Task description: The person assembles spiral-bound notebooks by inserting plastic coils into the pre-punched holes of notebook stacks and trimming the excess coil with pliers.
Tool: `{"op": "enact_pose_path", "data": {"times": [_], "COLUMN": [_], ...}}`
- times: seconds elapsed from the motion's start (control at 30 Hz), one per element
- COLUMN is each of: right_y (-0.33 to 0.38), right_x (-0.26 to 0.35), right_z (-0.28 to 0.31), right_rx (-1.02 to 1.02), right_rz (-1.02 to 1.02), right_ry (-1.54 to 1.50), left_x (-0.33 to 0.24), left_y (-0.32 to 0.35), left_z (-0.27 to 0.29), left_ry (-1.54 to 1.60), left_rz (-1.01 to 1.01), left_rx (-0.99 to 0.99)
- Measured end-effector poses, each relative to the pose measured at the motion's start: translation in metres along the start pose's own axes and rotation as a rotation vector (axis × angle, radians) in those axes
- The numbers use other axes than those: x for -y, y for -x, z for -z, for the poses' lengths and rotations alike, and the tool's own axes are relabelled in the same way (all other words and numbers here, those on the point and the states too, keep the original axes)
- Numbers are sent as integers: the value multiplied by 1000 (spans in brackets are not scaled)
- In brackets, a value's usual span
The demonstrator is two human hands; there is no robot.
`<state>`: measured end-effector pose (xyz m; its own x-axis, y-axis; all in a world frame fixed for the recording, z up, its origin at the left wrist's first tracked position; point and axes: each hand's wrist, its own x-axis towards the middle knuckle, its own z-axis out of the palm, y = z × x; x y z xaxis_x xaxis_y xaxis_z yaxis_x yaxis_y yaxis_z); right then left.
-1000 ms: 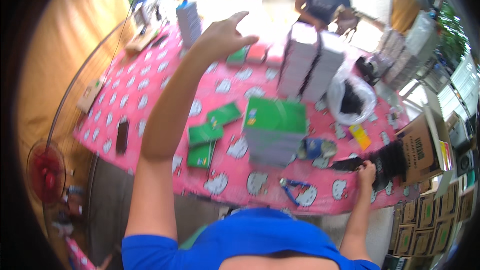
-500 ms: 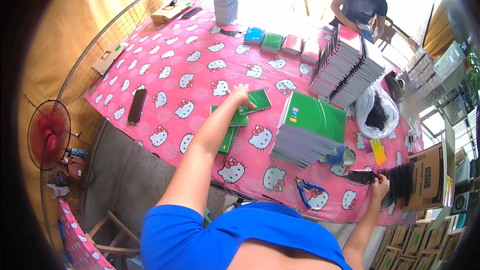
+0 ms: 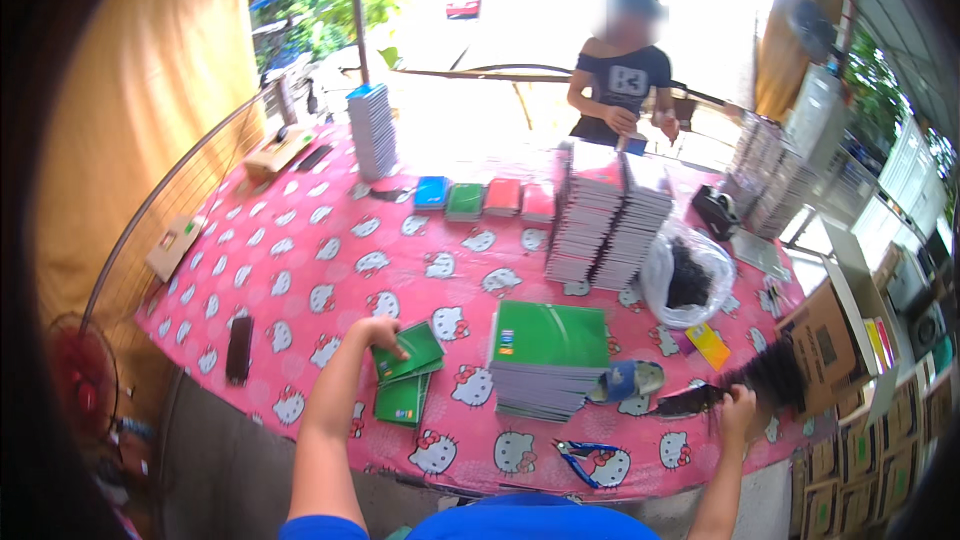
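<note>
My left hand [image 3: 380,333] is closed at the upper left corner of a green notebook [image 3: 415,350], its thumb over the cover. That notebook lies at an angle across other green notebooks [image 3: 404,401] on the table. My right hand [image 3: 740,406] is closed at the near edge of a dark pile of thin black binding coils [image 3: 770,377], pinching some; the fingertips are partly hidden. Between my hands stands a tall stack of large green notebooks [image 3: 550,335]. A blue-handled pair of cutting pliers [image 3: 583,463] lies near the front edge.
A blue patterned roll or pouch [image 3: 628,381] touches the stack. Beyond are a plastic bag of black material [image 3: 690,275], tall notebook stacks [image 3: 590,220] and a row of small notebooks [image 3: 464,202]. A phone [image 3: 239,350] lies left, a cardboard box [image 3: 835,350] right. Another person [image 3: 625,80] stands across the table.
The view has tilted up, so everything sits lower in it. My left hand has drawn the top green notebook closer over the others. My right hand stays at the black coils.
</note>
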<state>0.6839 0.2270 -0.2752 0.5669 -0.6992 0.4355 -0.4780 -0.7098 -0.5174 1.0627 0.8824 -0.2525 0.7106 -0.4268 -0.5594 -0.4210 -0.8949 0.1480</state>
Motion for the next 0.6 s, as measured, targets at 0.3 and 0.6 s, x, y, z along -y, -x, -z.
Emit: {"op": "enact_pose_path", "data": {"times": [0.3,0.6], "right_y": [-79,-151], "right_x": [128,277], "right_z": [32,102], "right_rx": [-2,6], "right_rz": [280,556], "right_ry": [-61,-285], "left_x": [10,-15], "left_y": [39,106], "left_z": [-7,-20], "left_ry": [581,1074], "left_rz": [49,-211], "left_rx": [-328,-790]}}
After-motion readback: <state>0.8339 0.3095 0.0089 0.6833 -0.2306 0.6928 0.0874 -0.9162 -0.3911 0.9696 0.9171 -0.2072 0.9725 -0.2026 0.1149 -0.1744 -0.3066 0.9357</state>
